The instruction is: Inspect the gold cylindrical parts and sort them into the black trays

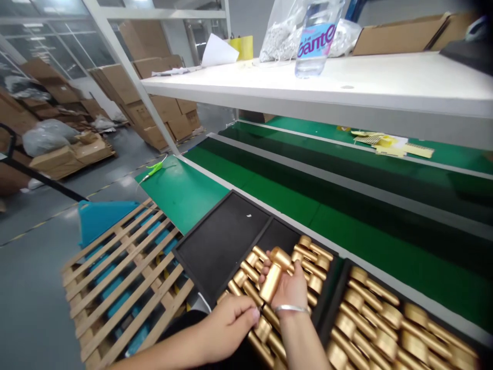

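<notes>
In the head view, my right hand (293,290), with a silver bracelet at its wrist, lies palm up. Its fingers curl round a gold hammer-shaped part (272,280) with a round head and a thick handle. My left hand (234,319) is closed in a pinch near the lower end of that handle. A small dark bit shows at its fingertips, too small to name. Beneath both hands, a black tray (265,234) holds several similar gold parts (314,270) in rows. To the right, a second black tray (345,272) carries more gold parts (375,313).
A black tray (217,246) lies on the green bench (185,190). A green-handled tool (154,168) rests near the bench's corner. Above runs a white shelf (246,82) with a bottle (318,41). A wooden pallet (123,277) on a blue pallet truck (103,216) stands left.
</notes>
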### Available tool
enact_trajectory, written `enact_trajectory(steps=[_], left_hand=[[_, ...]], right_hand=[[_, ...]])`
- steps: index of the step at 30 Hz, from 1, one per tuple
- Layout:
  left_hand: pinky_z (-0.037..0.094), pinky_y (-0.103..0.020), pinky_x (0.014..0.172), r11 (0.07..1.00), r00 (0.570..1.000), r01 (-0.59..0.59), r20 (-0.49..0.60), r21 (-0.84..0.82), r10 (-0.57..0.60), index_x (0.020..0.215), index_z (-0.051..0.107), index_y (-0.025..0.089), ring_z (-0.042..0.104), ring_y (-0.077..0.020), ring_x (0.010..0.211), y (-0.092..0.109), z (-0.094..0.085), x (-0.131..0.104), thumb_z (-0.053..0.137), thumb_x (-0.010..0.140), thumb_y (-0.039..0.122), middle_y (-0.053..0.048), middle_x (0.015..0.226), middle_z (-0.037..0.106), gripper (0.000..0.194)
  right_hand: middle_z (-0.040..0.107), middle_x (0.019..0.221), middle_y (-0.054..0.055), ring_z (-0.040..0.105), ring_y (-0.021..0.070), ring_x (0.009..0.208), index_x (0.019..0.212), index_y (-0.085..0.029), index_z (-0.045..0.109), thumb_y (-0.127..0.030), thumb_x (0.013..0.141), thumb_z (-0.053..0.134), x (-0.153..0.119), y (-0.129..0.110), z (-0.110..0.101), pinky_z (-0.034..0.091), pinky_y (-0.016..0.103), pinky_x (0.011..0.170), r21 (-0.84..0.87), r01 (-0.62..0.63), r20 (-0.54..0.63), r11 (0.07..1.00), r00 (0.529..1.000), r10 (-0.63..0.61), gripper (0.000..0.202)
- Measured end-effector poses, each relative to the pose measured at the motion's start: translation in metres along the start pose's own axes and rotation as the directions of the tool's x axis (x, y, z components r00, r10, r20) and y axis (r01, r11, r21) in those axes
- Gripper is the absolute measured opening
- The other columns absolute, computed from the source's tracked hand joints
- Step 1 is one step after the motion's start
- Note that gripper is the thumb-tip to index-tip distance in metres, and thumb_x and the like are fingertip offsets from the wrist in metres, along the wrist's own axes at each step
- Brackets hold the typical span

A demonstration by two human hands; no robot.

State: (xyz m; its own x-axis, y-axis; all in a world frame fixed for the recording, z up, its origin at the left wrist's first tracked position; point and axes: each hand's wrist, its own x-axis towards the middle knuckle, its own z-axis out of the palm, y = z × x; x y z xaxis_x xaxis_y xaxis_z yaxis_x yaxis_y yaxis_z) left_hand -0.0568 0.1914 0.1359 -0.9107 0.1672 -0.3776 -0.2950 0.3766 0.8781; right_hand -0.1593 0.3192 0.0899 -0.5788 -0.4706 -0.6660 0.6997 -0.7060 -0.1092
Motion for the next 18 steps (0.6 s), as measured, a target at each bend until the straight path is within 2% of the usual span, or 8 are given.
enact_trajectory(steps=[3,8,12,15,18], left_hand=[[0.036,-0.021,0.064,1.000,1.000,-0.024,0.007,0.013,0.024,0.070,0.054,0.015,0.044,-0.0114,0.065,0.002,0.003,-0.003,0.042,0.094,0.037,0.002,0.065,0.046,0.035],[0.039,-0.023,0.065,0.997,0.997,-0.063,-0.051,-0.037,0.061,0.070,0.059,0.013,0.047,-0.0132,0.065,0.002,0.008,-0.003,0.040,0.094,0.045,0.000,0.063,0.049,0.044],[0.040,-0.023,0.067,0.995,0.994,-0.077,-0.080,-0.066,0.071,0.071,0.063,0.013,0.049,-0.0140,0.067,0.000,0.012,-0.002,0.042,0.093,0.046,-0.001,0.064,0.053,0.045],[0.040,-0.024,0.067,0.994,0.994,-0.019,-0.112,-0.107,0.007,0.069,0.062,0.013,0.049,-0.0144,0.066,0.002,0.013,-0.003,0.044,0.092,0.048,-0.001,0.064,0.053,0.045],[0.040,-0.026,0.068,0.981,0.989,0.063,-0.121,-0.181,-0.086,0.067,0.062,0.013,0.049,-0.0151,0.066,0.003,0.013,-0.003,0.048,0.089,0.049,-0.002,0.063,0.055,0.044]], right_hand=[[0.047,0.054,0.001,0.046,0.0134,0.049,0.083,-0.014,0.057,-0.061,0.083,0.035,-0.009,0.004,0.003,0.038,0.022,0.043,0.204,-0.078,-0.049,0.976,0.995,0.090,0.052],[0.041,0.052,-0.004,0.039,0.0089,0.047,0.078,-0.015,0.055,-0.045,0.074,0.051,-0.011,0.014,-0.004,0.035,0.018,0.042,0.305,-0.191,0.173,0.933,0.974,0.143,0.031],[0.039,0.050,-0.006,0.038,0.0073,0.044,0.077,-0.014,0.055,-0.041,0.075,0.052,-0.010,0.020,-0.011,0.034,0.017,0.041,0.411,-0.222,0.218,0.884,0.966,0.141,0.027],[0.037,0.049,-0.005,0.036,0.0072,0.042,0.071,-0.015,0.054,-0.046,0.079,0.044,-0.013,0.023,-0.009,0.032,0.017,0.040,0.418,-0.134,0.175,0.898,0.982,0.065,0.034],[0.036,0.047,-0.003,0.034,0.0096,0.042,0.065,-0.019,0.054,-0.062,0.077,0.039,-0.020,0.025,-0.002,0.029,0.020,0.038,0.317,0.102,0.103,0.943,0.985,-0.142,0.048]])
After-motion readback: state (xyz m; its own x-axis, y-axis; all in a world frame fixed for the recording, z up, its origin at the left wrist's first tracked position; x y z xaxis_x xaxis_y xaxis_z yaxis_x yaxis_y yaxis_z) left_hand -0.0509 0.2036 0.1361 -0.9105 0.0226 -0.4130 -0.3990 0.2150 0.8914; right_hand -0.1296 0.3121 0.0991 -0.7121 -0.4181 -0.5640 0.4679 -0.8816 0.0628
